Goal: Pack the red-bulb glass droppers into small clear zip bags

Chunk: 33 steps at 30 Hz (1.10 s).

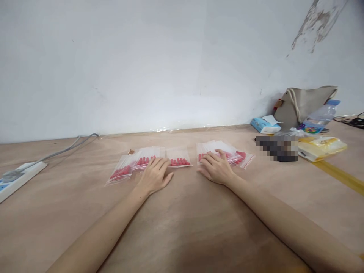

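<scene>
Several clear zip bags with small red pieces inside lie in two overlapping groups on the wooden table. My left hand (156,175) rests palm down at the near edge of the left group, fingers stretched over a bag (148,153). Just right of its fingers lies another bag (178,155). At the far left of that group a bag (121,170) lies slanted. My right hand (217,167) lies flat with spread fingers on the right group, touching a bag (224,148). More bags fan out to its right; my fingers partly cover the red pieces.
A white power strip (25,178) with a grey cable is at the left. To the right are a blue tissue pack (264,125), a grey bag (308,102), a plastic bottle (322,115), a yellow-white pack (322,148) and a blurred-out dark object (277,148). A wall borders the back.
</scene>
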{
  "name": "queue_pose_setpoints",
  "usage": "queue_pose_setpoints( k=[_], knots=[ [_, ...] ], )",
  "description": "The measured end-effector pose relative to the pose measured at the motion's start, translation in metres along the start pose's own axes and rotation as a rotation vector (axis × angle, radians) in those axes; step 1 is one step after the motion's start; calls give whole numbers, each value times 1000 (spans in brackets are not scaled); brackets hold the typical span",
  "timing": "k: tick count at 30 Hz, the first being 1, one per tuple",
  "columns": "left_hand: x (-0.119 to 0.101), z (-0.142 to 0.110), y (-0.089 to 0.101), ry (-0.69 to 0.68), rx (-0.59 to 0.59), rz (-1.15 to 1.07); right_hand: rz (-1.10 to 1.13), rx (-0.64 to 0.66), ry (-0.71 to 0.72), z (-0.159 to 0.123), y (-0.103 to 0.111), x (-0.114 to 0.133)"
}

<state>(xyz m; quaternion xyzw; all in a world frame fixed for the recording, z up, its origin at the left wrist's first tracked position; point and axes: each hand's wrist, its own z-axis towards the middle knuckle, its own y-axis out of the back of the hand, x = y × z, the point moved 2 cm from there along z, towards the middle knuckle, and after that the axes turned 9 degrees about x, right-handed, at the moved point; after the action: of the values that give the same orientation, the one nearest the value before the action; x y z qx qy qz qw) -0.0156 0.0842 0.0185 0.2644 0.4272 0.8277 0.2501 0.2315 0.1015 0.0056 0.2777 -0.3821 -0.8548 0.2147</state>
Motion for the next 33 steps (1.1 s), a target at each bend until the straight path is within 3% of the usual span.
queue_pose_setpoints(
  k=[2,4,8,11,15,21,25,29,33],
  knots=[
    [-9,7,3,66,46,-1,17,34,-70,-8,5,-6],
    [-22,16,0,29,103,-6,27,65,-117,-12,6,-10],
    [-36,32,-18,-4,221,-35,60,142,-63,-10,1,-13],
    [-25,34,-30,19,263,-39,95,184,-2,-8,-4,-13],
    [-4,25,-27,26,280,-20,191,221,53,-5,-4,-2],
    [-9,15,-11,-68,146,-19,312,184,100,4,4,25],
    [-18,13,-11,-198,30,-89,278,122,64,-3,12,8],
    [-22,17,-14,-310,-28,-55,179,106,117,-15,14,-13],
    [-28,23,-18,-396,-75,37,145,94,156,-20,7,-13]
  ],
)
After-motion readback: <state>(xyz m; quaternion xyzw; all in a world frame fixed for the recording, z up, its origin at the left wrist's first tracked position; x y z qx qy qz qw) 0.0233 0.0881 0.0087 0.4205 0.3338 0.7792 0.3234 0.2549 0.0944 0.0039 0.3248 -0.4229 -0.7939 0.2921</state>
